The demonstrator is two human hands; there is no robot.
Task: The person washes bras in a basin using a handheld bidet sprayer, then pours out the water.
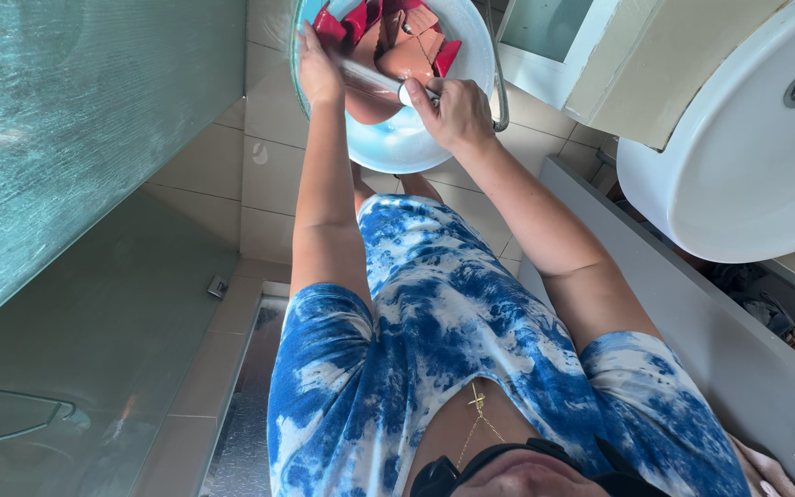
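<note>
A round white basin (416,147) stands on the tiled floor in front of me, and several red and pink shoes (411,41) lie in it. My right hand (455,112) is closed around the white handle of a brush (374,77), which lies across a pink shoe (370,103) at the near side of the basin. My left hand (317,69) grips the left end of that pink shoe, by the basin's left rim. Both arms reach forward over my blue and white top.
A frosted glass shower screen (75,120) fills the left side. A white round washbasin (738,156) sits on a grey cabinet (692,313) at the right. A metal hose (501,87) hangs beside the basin. Beige floor tiles (273,175) lie between them.
</note>
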